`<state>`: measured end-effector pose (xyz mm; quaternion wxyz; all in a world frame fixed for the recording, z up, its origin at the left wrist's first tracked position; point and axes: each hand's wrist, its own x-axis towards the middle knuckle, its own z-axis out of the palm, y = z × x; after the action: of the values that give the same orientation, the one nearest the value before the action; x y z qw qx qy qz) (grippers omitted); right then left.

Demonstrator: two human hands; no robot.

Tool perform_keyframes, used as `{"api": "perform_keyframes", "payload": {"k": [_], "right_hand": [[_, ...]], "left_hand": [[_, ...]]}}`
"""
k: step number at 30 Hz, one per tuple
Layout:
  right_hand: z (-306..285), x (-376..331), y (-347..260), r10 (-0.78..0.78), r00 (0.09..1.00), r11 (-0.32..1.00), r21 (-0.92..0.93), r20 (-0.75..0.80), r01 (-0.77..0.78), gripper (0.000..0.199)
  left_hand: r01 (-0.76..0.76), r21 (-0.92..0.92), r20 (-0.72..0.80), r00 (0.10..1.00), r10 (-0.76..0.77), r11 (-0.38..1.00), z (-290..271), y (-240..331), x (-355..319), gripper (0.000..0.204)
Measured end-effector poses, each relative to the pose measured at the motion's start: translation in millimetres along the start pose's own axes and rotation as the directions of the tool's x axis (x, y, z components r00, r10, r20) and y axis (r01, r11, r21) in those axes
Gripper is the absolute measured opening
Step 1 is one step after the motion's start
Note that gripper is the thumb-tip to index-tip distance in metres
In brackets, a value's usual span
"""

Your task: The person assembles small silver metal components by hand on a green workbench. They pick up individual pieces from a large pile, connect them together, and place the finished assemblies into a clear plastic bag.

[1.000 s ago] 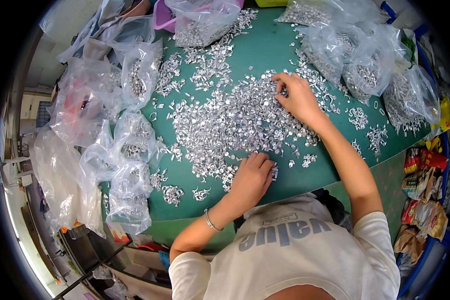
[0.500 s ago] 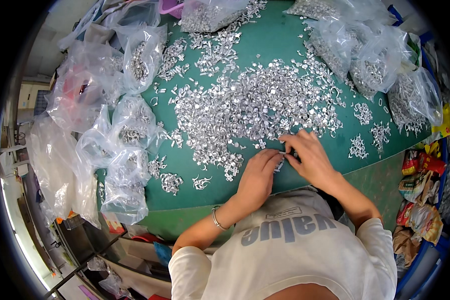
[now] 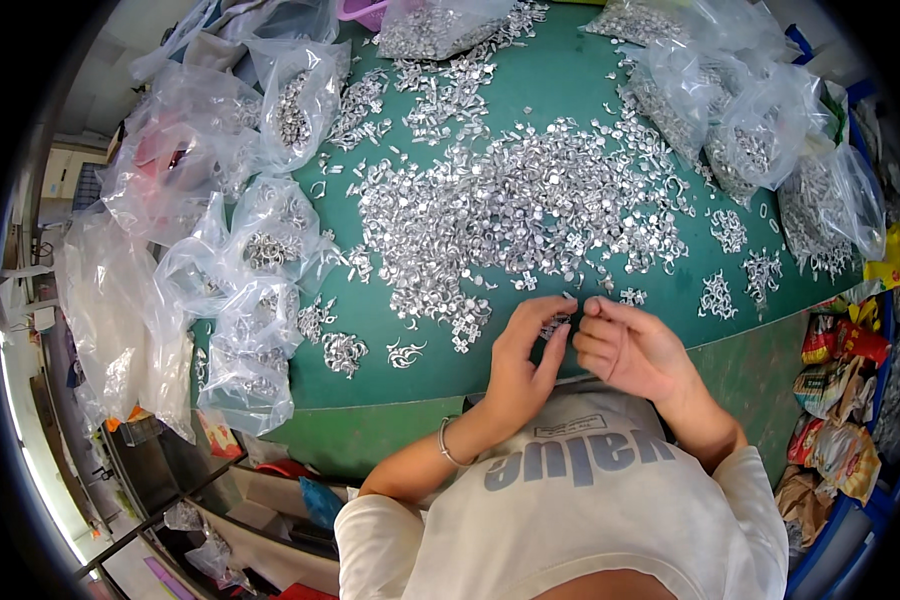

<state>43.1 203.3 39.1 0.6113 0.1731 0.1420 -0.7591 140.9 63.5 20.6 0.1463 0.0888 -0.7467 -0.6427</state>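
Observation:
Cupped with the thumb out, my left hand (image 3: 520, 360) holds a few small silver metal pieces (image 3: 555, 324) between thumb and fingers. One small bit stands at its fingertips. Close on its right, my right hand (image 3: 632, 352) is curled, thumb and forefinger together near the left fingertips; anything in its pinch is too small to make out. Both hands are at the table's near edge, in front of a wide heap of silver metal pieces (image 3: 530, 205). A small cluster of the pieces (image 3: 632, 297) lies just beyond my right hand.
Clear plastic bags of metal parts line the left (image 3: 255, 345) and the far right (image 3: 750, 150) of the green table (image 3: 560, 75). Small sorted piles lie at the left (image 3: 344, 354) and right (image 3: 716, 297). Coloured packets (image 3: 838, 400) stand beside the table's right end.
Both hands have drawn back slightly toward me, and their fingertips have parted. The left hand has tilted, showing the pieces in it. My right hand has turned and curled its fingers.

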Motion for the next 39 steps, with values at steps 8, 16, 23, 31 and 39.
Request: {"api": "perform_keyframes", "payload": {"k": [8,16,23,31,39], "right_hand": [[5.6,-3.5,12.2,0.070,0.997,0.995,0.070,-0.022,-0.069,0.020],[13.5,-8.4,13.8,0.078,0.997,0.996,0.044,-0.011,-0.078,0.017],[12.3,-9.6,16.1,0.072,0.996,0.997,0.018,-0.044,-0.071,0.014],[20.9,-12.0,18.9,0.042,0.981,0.999,0.021,-0.187,-0.039,0.014],[-6.3,-14.7,10.3,-0.550,0.829,0.394,-0.844,0.100,0.363,0.024]], "left_hand": [[0.016,-0.344,-0.048,0.998,-0.035,0.939,1.2,10.4,3.0,0.024],[0.048,-0.417,-0.023,0.998,-0.063,0.908,1.7,19.3,1.7,0.023],[0.036,-0.421,-0.024,0.998,-0.051,0.906,3.5,20.6,0.4,0.023],[0.043,-0.425,-0.032,0.998,-0.063,0.904,6.8,20.4,-0.8,0.020],[0.489,-0.501,0.193,0.868,-0.458,0.714,-14.6,16.7,-30.1,0.016]]}}
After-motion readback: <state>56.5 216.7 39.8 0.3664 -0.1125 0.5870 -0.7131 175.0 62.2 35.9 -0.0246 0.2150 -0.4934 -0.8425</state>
